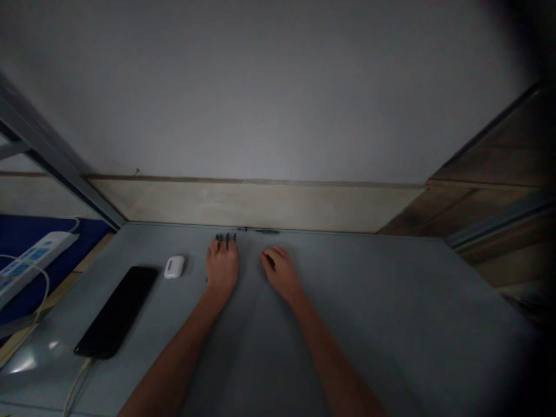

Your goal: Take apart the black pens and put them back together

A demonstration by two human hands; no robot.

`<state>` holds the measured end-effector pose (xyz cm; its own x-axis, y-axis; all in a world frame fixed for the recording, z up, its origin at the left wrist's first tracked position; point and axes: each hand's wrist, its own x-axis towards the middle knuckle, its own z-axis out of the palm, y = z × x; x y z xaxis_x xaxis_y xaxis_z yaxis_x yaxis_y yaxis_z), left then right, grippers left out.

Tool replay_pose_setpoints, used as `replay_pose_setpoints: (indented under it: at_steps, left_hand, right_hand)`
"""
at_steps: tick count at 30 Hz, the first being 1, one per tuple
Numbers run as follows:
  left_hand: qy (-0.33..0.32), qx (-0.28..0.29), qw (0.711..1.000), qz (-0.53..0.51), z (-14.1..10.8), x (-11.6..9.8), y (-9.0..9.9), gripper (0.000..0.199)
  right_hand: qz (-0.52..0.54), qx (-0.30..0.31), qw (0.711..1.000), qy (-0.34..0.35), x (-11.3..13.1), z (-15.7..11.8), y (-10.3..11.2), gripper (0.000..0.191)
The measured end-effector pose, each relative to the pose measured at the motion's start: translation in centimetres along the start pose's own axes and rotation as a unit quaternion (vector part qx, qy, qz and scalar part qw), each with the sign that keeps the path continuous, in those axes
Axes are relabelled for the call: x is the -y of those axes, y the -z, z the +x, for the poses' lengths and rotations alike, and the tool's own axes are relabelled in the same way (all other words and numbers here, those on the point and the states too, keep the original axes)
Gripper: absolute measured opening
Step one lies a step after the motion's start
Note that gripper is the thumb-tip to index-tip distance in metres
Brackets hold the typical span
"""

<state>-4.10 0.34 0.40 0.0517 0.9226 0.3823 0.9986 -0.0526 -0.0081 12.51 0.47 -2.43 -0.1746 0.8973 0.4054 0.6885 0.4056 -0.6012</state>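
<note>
My left hand (222, 266) lies flat on the grey desk (373, 307), with several small dark pieces (226, 238) at its fingertips. They are too small to identify. My right hand (280, 272) rests curled a little to the right, with a small dark object (270, 262) showing under its fingers. A thin dark pen (260, 231) lies along the far edge of the desk, beyond both hands. Left of my left hand sit a white earbud case (174, 267) and a black smartphone (116, 311).
A pale cable (78, 382) runs from the phone over the near edge. A white power strip (37, 260) lies on a blue surface at the left, beside a metal frame. A pale wall with a wooden ledge rises behind the desk, and wooden panels stand at the right.
</note>
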Motion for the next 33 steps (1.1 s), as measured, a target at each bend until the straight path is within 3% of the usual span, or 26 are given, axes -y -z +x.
replay_pose_setpoints:
  at_steps: [4,11,19,27,33]
  left_hand:
    - [0.015,0.000,1.000,-0.002,0.1,0.2,-0.1,0.027]
    - [0.013,-0.006,1.000,-0.004,0.0,0.5,0.0,0.025]
    - [0.005,-0.017,0.999,-0.045,-0.3,0.2,0.6,0.025]
    - [-0.011,-0.017,0.999,-0.044,-0.4,0.0,0.3,0.027]
    - [-0.027,-0.021,0.998,-0.058,-0.6,0.0,0.2,0.026]
  right_hand:
    - [-0.070,-0.037,0.997,0.009,-1.0,0.5,0.5,0.025]
    - [-0.199,0.020,0.980,-0.002,-1.3,0.5,0.8,0.045]
    - [-0.185,-0.024,0.982,-0.022,-1.5,0.5,0.4,0.046]
    - [-0.179,-0.014,0.984,0.010,-1.6,0.4,0.2,0.048]
    - [-0.193,-0.021,0.981,-0.012,-1.4,0.3,0.4,0.034]
